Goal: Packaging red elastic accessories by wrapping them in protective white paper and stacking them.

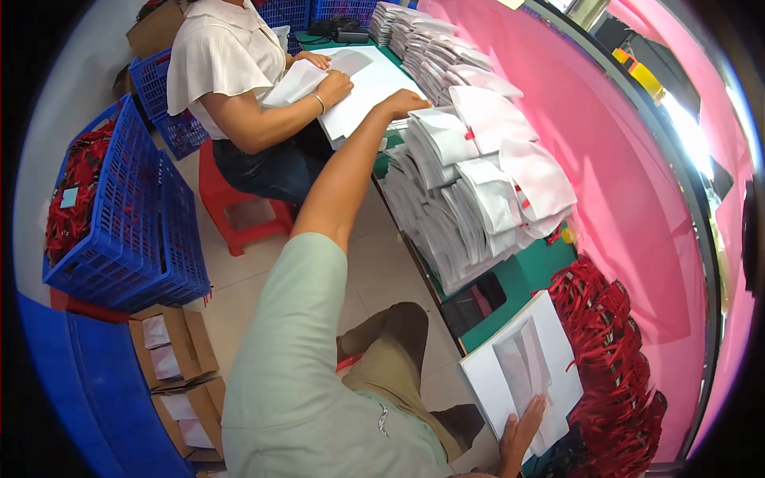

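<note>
My left arm stretches far forward. My left hand (405,104) is at the far left corner of a tall stack of folded white bags (446,135), its fingers curled closed on the edge of a top bag; the fingertips are partly hidden. Near me on the right, a white board (488,369) lies on the green table. On it rests a flat, thin, greyish-white bag (522,358). My right hand (523,425) lies over the bag's near end, fingers stretched out flat and holding nothing. Some of the stacked bags carry small red tags.
Bundles of red straps (610,358) line the table's right side. A dark phone (488,293) lies beside the stack. At the far left, a co-worker (239,88) handles white sheets from a red stool (239,219). Blue crates (127,215) and cardboard boxes (191,342) stand on the left.
</note>
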`<state>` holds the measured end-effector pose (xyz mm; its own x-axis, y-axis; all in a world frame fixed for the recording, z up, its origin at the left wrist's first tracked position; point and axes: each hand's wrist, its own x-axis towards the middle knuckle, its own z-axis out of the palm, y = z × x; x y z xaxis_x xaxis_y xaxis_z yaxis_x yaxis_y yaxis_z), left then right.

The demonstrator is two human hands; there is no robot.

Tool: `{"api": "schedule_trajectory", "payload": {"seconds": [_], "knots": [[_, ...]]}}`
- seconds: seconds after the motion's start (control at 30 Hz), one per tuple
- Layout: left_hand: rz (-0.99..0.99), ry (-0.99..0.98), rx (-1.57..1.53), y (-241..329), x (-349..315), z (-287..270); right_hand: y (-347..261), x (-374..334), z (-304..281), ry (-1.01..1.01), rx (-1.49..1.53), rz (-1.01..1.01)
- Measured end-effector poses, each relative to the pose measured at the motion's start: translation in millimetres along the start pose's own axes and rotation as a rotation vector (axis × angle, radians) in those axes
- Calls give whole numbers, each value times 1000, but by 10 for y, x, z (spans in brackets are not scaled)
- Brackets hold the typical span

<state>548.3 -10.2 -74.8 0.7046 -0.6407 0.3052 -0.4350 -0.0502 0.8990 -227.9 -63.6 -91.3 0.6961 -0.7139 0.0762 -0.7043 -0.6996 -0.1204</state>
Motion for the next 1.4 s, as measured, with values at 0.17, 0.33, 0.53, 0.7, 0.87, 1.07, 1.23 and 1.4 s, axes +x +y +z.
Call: {"api": "schedule_trajectory", "payload": {"seconds": [0.17, 0.33, 0.53, 0.7, 0.87, 1.07, 1.23, 1.4], "knots": [[-371, -156, -22, 175, 18, 30, -38, -38, 1, 24, -44, 1], [120, -195, 114, 33, 95, -42, -43, -22, -8, -1, -71, -52], [-237, -372, 263, 393, 242, -19, 289, -68, 200, -23, -105, -97], [-226, -456, 131, 283, 358, 8, 278, -49, 175, 1, -117, -103], [-281, -460, -62, 290, 299, 26, 398, -90, 253, 37, -104, -88], [-475, -333, -110, 431, 249, 104, 359, -111, 239, 56, -80, -85], [-518, -277, -258, 390, 345, 142, 320, -92, 216, 59, -69, -78], [-409, -275, -347, 186, 307, 150, 254, -87, 182, 66, -50, -66]]}}
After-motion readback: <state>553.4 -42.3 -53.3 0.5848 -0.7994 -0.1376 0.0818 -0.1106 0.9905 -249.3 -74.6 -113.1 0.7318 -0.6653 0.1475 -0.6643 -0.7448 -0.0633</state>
